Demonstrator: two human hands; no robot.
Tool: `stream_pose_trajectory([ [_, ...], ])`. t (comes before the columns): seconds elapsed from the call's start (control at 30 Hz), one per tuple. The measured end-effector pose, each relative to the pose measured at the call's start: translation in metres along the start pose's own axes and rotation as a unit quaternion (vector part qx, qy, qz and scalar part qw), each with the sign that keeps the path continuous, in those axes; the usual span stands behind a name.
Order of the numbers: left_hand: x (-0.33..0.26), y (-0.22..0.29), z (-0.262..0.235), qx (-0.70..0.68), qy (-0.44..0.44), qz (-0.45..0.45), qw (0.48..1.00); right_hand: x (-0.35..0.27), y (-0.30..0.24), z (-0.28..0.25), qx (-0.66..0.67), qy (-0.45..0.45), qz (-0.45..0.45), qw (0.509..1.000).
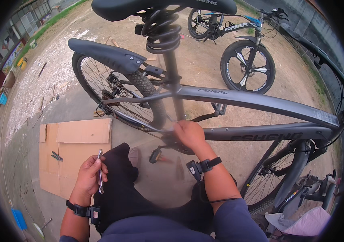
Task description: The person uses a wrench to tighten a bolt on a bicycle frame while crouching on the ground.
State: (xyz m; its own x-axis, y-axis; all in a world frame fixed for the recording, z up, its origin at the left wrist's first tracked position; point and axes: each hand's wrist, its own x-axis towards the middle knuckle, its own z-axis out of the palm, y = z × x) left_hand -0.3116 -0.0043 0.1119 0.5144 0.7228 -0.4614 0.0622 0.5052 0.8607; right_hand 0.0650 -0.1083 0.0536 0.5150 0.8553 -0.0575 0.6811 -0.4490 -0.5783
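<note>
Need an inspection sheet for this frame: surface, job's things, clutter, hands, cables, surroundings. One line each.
Surface: concrete ground, with a flattened cardboard sheet to the person's left.
Job's things: grey bicycle upright in front of the person; metal wrench; black pedal low near the crank.
Clutter: a small dark tool lies on the cardboard; debris scattered over the dirt at the left.
Hands: left hand is closed around the wrench; right hand rests on the frame near the crank, and what its fingers grip cannot be told.
Cables: a black cable coil wraps the seat post.
Surroundings: second bicycle parked behind; another partly visible at lower right.
</note>
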Motion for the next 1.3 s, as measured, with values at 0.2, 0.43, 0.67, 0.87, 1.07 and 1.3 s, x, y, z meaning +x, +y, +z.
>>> stream_pose_trajectory([
  [0.2,0.014,0.024,0.035,0.054,-0.024,-0.028,0.998,-0.012,0.011,-0.006,-0.001,0.028,0.027,0.999],
  [0.43,0.053,0.06,0.099,0.147,-0.145,-0.05,0.977,-0.012,0.007,0.01,0.039,0.116,-0.001,0.992],
  [0.67,0.136,0.02,0.152,0.166,-0.21,-0.104,0.958,-0.014,0.006,0.02,0.1,0.105,0.018,0.989],
  [0.87,0.169,-0.02,0.178,0.114,-0.225,-0.164,0.954,-0.015,0.003,0.018,0.057,0.084,0.033,0.994],
  [1.07,0.176,-0.021,0.186,0.07,-0.211,-0.191,0.956,-0.022,-0.006,0.021,0.061,0.093,0.038,0.993],
  [1.3,0.174,-0.012,0.188,0.126,-0.254,-0.157,0.946,-0.022,-0.009,0.025,0.08,0.109,0.029,0.99],
])
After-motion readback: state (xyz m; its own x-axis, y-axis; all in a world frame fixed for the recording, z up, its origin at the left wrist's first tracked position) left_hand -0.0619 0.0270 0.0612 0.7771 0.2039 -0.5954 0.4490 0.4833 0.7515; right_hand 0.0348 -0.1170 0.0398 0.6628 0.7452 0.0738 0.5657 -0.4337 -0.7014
